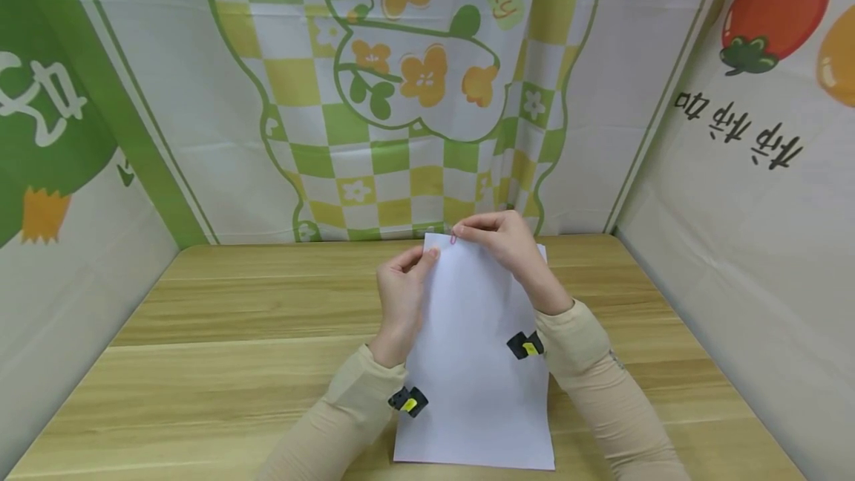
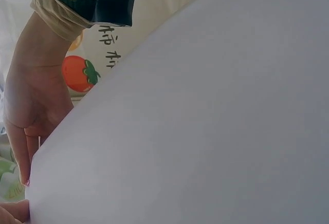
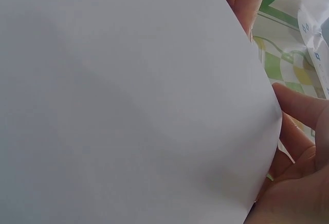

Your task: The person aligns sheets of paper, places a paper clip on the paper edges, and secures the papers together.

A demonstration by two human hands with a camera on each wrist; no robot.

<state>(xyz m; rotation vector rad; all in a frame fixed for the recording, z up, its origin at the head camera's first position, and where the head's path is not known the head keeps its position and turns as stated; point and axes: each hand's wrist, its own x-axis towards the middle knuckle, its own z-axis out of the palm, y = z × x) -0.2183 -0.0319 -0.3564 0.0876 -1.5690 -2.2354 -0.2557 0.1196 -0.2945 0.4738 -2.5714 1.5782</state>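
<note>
White paper [image 1: 477, 362] stands lengthwise before me, its top edge raised toward the back of the table. My left hand [image 1: 401, 295] pinches its upper left corner, thumb on the near face. At the top edge, a little right of that corner, a small pink paper clip [image 1: 453, 239] shows. My right hand [image 1: 510, 243] pinches the clip between thumb and fingertips. In the left wrist view the right hand [image 2: 38, 95] reaches down to the paper's edge, with a trace of pink at its fingertips. The paper [image 3: 139, 100] fills most of the right wrist view.
Beneath lies a wood-grain table [image 1: 234, 362]. A checkered, flower-printed curtain [image 1: 414, 169] hangs behind its back edge, with printed cloth walls [image 1: 721, 243] at both sides. Black wrist devices with yellow labels [image 1: 409, 404] sit at both cuffs.
</note>
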